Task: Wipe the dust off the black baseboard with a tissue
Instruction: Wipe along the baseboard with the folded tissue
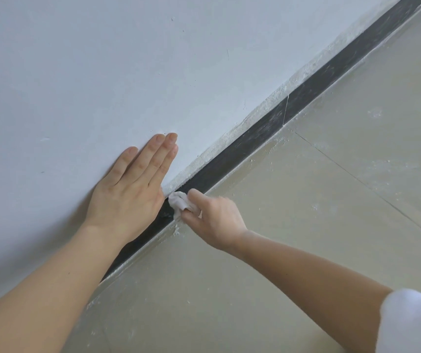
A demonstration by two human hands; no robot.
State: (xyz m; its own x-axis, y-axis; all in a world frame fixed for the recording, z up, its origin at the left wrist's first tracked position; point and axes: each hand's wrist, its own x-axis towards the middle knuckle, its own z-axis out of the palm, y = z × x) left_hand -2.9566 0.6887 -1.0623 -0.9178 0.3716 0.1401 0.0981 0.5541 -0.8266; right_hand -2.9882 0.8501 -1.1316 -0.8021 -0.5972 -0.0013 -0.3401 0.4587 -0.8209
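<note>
Against the black baseboard (pixel 255 138), my right hand (pixel 214 220) pinches a crumpled white tissue (pixel 180 202), fingers curled round the wad and the thumb lying along its upper side. The tissue presses on the face of the dark strip, close to its top edge (I cannot tell how much of it is tucked under my fingers). Just above the grip, my left hand (pixel 130 192) lies flat on the white wall (pixel 102 72), fingers straight and close together, holding nothing; its near edge sits just beside the tissue.

Ahead of the grip the baseboard looks plain black for a short stretch, then turns grey and streaky with dust, with a thin pale joint line (pixel 285 110) crossing it farther on. A rough whitish plaster edge (pixel 262 108) runs along its top. Below the grip lies the beige tiled floor (pixel 306 225), with white specks and crumbs scattered along the foot of the strip. Behind the grip, my bare forearm leads back to a white sleeve (pixel 413 324).
</note>
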